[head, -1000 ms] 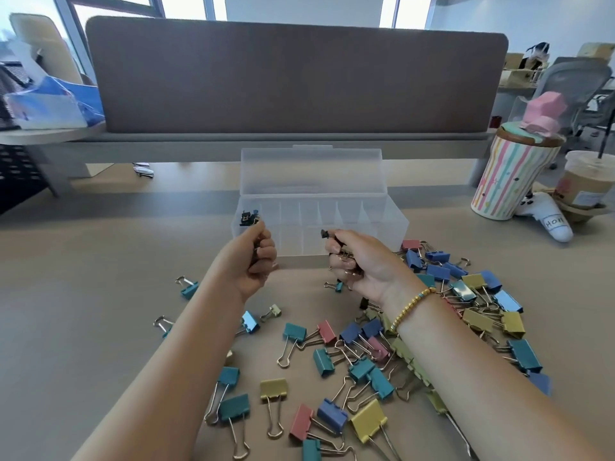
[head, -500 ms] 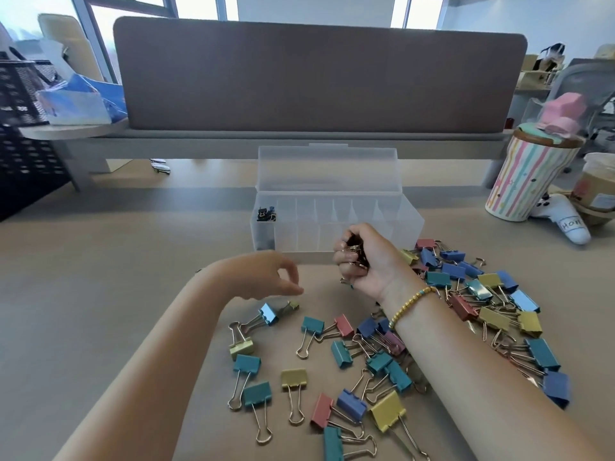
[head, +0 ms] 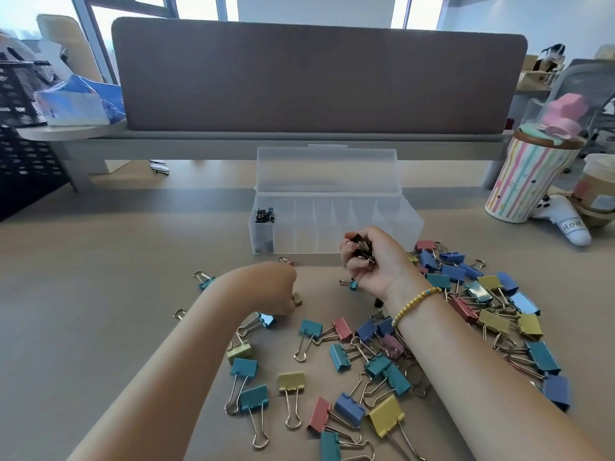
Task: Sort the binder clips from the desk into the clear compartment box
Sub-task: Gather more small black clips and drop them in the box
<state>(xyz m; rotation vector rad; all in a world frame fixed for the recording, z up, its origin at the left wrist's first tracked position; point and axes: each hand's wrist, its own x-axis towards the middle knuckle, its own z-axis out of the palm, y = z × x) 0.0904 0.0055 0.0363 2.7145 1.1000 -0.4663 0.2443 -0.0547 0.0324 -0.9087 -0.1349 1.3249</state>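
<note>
On the table (head: pixel 100 294), the box (head: pixel 332 207) stands open, black clips (head: pixel 265 215) in its leftmost compartment. Right hand (head: pixel 372 261) grips more black clips; left hand (head: pixel 273 287) reaches down, curled, grasp unclear. Next, probably: pinch one, drop it in.

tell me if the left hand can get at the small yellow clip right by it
Probably yes. The left hand is down on the desk with the small yellow clip right at its fingertips, nothing between them. Whether it already pinches the clip cannot be told.
</note>
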